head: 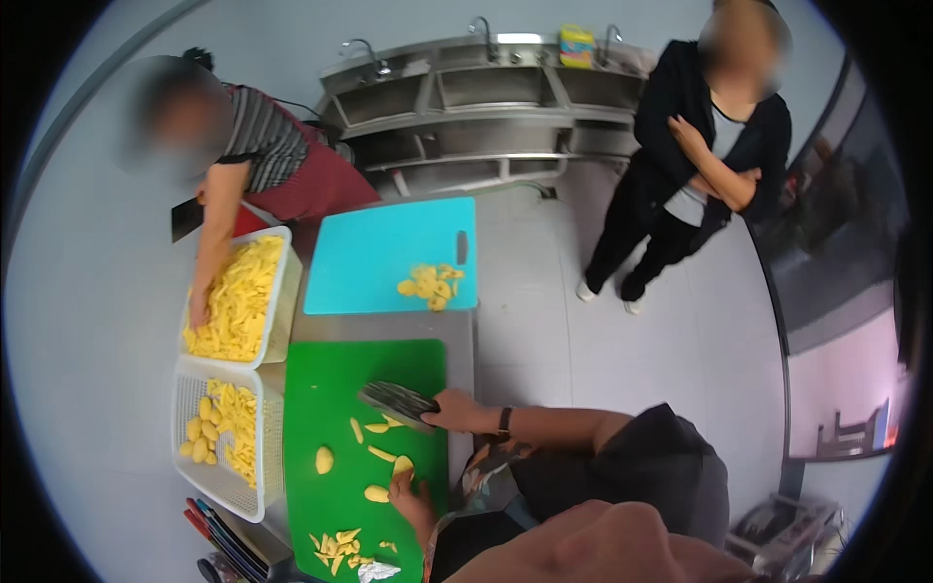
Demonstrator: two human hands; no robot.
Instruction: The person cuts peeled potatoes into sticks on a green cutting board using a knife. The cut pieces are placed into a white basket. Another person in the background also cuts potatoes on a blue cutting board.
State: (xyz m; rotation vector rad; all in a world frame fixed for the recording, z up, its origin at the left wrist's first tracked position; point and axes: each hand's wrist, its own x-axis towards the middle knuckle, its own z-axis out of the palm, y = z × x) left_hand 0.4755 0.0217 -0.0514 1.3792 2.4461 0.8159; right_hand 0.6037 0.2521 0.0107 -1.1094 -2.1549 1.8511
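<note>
My right hand (pixel 455 412) grips a cleaver (pixel 397 402), its broad blade raised or tilted over the green cutting board (pixel 364 364). Below it, my left hand (pixel 410 499) rests on the board with its fingertips on a cut potato piece (pixel 402 465). Another potato piece (pixel 377 494) lies beside those fingers. Several potato strips (pixel 380 453) are scattered between the blade and my left hand. A whole peeled potato (pixel 324 460) sits farther across the board. Near the board's lower end is a pile of potato scraps (pixel 339 548) beside a crumpled white tissue or wrapper (pixel 378 572).
A white basket (pixel 272 466) holds peeled potatoes and strips. Behind it, a co-worker's hand (pixel 200 306) reaches into a fuller white basket (pixel 280 335). A blue cutting board (pixel 379 248) bears potato slices (pixel 430 284). Another person (pixel 692 160) stands near the sinks (pixel 496 87).
</note>
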